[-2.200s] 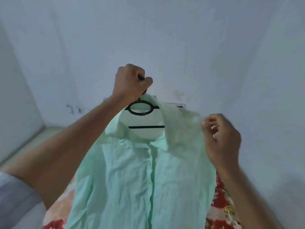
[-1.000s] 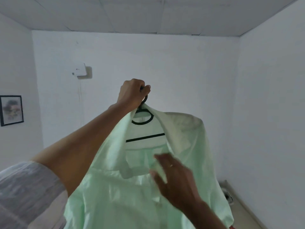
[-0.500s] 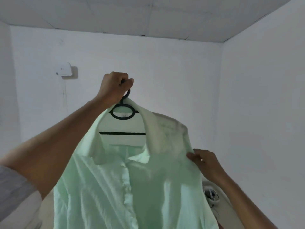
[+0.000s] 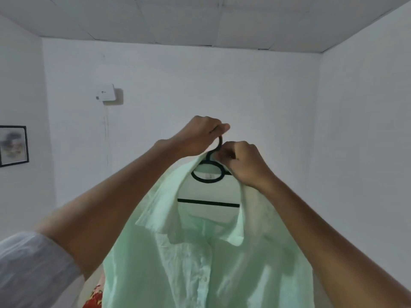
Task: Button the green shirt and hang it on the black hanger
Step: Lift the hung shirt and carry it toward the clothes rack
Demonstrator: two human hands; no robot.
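The pale green shirt (image 4: 206, 263) hangs on the black hanger (image 4: 208, 180), held up in front of me, its front placket buttoned below the collar. My left hand (image 4: 200, 135) is closed around the hanger's hook at the top. My right hand (image 4: 242, 164) pinches the shirt's collar right beside the hook, on the right shoulder. The hanger's ring and crossbar show through the open neck. The shirt's lower part runs out of view at the bottom.
White walls and a tiled ceiling surround me. A small white box (image 4: 106, 92) is mounted on the far wall, with a cable running down. A framed picture (image 4: 13, 145) hangs on the left wall. Red floral fabric (image 4: 94, 296) shows at the bottom.
My right hand has left the shirt's right shoulder edge and risen to the collar beside the hook. The left hand has kept its hold on the hook.
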